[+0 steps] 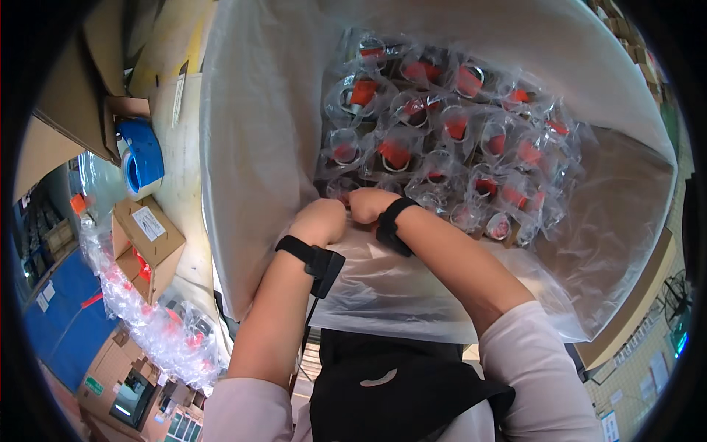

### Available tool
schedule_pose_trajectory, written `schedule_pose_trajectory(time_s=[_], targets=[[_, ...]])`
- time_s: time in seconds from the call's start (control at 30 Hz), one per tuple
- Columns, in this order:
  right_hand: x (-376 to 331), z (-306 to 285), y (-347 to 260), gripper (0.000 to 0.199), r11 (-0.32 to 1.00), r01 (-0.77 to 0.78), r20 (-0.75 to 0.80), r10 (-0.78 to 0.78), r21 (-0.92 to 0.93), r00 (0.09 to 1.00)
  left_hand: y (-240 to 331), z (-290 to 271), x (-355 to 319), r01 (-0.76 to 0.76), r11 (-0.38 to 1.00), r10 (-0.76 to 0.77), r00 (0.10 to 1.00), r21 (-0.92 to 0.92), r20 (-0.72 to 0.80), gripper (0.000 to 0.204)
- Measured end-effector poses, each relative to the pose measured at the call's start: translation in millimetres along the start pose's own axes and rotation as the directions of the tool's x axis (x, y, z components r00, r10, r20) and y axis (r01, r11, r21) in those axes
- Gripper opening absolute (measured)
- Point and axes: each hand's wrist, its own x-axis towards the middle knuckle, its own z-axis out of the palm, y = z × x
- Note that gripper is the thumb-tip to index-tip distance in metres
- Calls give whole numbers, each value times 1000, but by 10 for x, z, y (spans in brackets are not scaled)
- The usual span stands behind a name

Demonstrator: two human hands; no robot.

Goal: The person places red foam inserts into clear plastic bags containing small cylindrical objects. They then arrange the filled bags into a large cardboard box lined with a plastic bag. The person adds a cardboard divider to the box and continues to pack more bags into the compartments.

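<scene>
1. Clear plastic liner (pixel 258 147) inside a big box, heaped with bagged red parts (pixel 442 140).
2. Left hand (pixel 320 221) and right hand (pixel 368 202) curled together at heap's near edge; grip hidden, cannot tell.

Bagged parts (pixel 449 140) in lined box (pixel 250 147); tape (pixel 140 155) left.

A heap of small clear plastic bags (pixel 449 140), each with a red and silver part inside, fills the far side of a big box lined with clear plastic (pixel 258 147). Left of it stands a small brown cardboard box (pixel 147 247) – open, with a white label (pixel 149 223) on its flap. Nearer left lie more clear bags (pixel 158 328) – also with red parts.
</scene>
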Motion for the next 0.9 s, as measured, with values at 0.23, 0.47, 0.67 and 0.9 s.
schedule_pose_trajectory(time_s=[0.23, 0.47, 0.67, 0.9], targets=[[-60, 176, 41, 57, 999, 27, -210, -20, 32, 977, 48, 118, 180, 143, 989, -142, 990, 36, -15, 47], [-211, 180, -13, 47, 932, 171, -728, 125, 319, 674, -194, 200, 588, 55, 989, -66, 995, -134, -78, 31], [-18, -17, -48, 33, 985, 173, -918, -53, 17, 392, 18, -121, 197, -168, 684, -315, 809, -710, -496, 39], [250, -452, 18, 27, 935, 63, -786, 257, 350, 563, 52, -23, 539, -202, 800, -125, 865, -564, -486, 57]])
